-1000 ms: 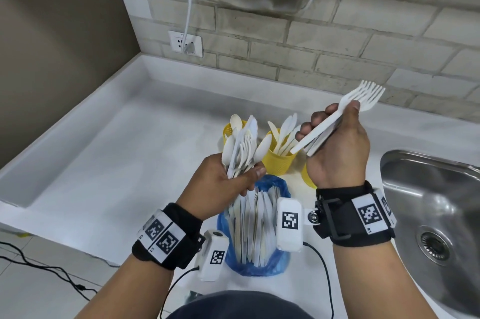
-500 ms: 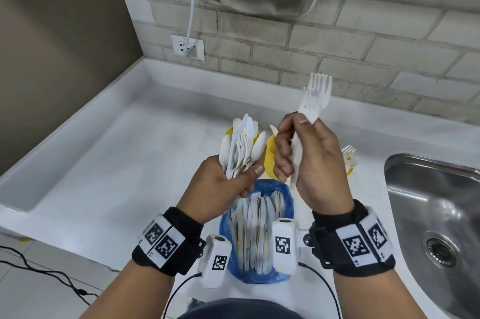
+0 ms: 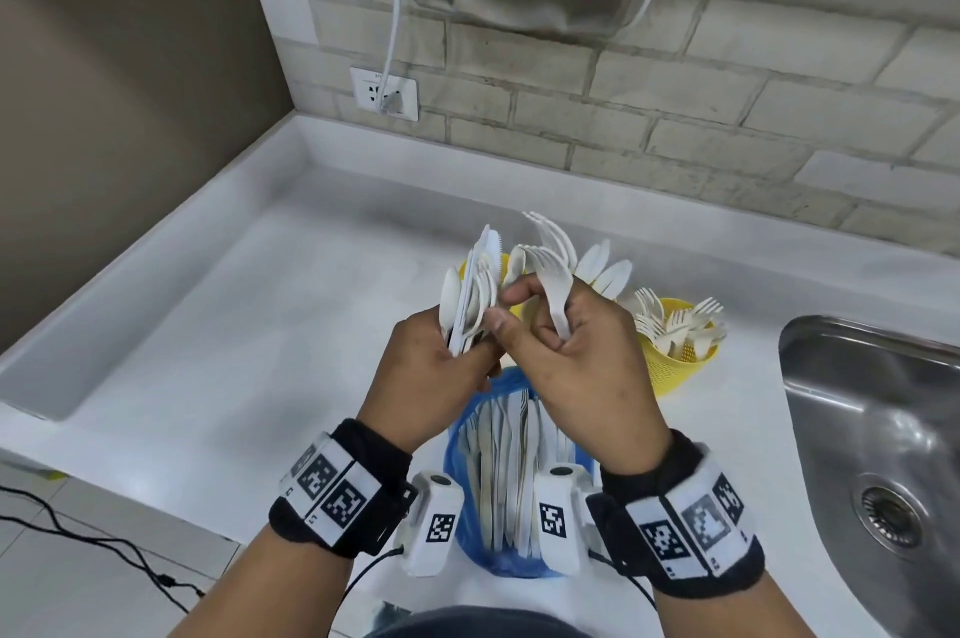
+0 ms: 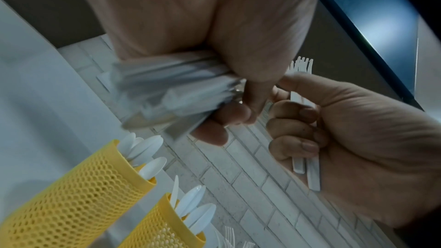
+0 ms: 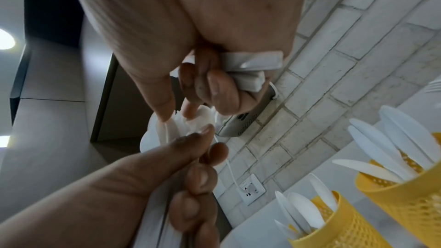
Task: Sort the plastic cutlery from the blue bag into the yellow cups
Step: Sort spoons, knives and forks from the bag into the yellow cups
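From my head camera, my left hand (image 3: pixel 434 367) is wrapped around a mixed bundle of white plastic spoons and knives (image 3: pixel 472 294), held upright above the open blue plastic bag (image 3: pixel 511 481) that stands on the white countertop (image 3: pixel 234 325) just in front of me, still full of white cutlery. My right hand (image 3: pixel 582 362) sits right against the left, its lower fingers curled round two white plastic forks (image 3: pixel 553 274) with tines pointing up, while its thumb and forefinger reach into the bundle's tops. Behind my hands stand the yellow mesh plastic cups; the right one (image 3: pixel 680 367) holds forks, and the other two are mostly hidden, with spoon and knife tips showing above my knuckles. A steel sink (image 3: pixel 872 455) lies to the right. From the left wrist, my left fingers clamp the blurred bundle (image 4: pixel 171 90), and the right hand (image 4: pixel 358 139) grips the fork handles (image 4: pixel 307 165) in its palm; two yellow cups (image 4: pixel 78 195) stand below with white cutlery. From the right wrist, the fork handle ends (image 5: pixel 250 67) poke from my closed fingers, and my thumb and forefinger pinch a white piece (image 5: pixel 190 123) at the bundle's top beside the left hand (image 5: pixel 167 186).
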`<state>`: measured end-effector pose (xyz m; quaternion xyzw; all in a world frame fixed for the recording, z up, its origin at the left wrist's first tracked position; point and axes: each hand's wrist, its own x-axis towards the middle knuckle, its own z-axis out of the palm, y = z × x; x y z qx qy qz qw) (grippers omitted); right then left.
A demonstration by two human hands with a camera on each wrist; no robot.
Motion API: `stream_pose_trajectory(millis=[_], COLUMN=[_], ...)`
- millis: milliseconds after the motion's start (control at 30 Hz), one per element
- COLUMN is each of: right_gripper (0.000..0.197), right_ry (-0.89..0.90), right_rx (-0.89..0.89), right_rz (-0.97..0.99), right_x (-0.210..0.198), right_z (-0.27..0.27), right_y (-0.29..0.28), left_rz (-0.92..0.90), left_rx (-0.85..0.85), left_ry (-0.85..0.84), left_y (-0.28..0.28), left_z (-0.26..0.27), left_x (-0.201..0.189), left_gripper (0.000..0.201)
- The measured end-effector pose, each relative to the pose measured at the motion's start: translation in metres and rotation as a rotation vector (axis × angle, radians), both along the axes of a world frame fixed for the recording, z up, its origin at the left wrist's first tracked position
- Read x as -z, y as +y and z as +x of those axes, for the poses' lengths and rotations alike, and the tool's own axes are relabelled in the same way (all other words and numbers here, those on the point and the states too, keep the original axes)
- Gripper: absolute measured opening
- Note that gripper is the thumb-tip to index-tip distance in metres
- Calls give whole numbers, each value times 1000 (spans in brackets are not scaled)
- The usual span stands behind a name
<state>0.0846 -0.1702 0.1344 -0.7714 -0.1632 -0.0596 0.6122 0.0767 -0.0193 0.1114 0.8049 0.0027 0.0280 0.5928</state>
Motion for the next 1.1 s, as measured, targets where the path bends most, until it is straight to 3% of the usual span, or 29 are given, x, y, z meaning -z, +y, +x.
stream_pose_trajectory(millis=[200, 367, 600, 733, 867, 933, 1100], right_gripper=[3, 14, 11, 14, 30, 32, 15], right_ry=[13, -21, 60, 21, -35, -40, 1], right_rx=[57, 148, 0, 73, 181, 201, 227], right_rz=[-91, -137, -83, -166, -223, -214, -66], right_x=[0, 4, -3, 1, 3, 4, 10], right_z=[5, 8, 3, 7, 7, 8, 13], right_y=[3, 8, 6, 6, 8, 6, 4], left_rz=[51, 75, 43, 61, 35, 2, -108], left_rx=[-27, -21, -5, 15, 46, 74, 173], left_ry=[-47, -104, -115, -127, -116, -104, -22], left_y=[-2, -6, -2, -3, -4, -4, -4], left_z=[2, 2, 1, -1, -1, -1, -1], left_x=[0, 2, 1, 0, 2, 4, 4], left_gripper=[23, 29, 22, 23, 12, 22, 23])
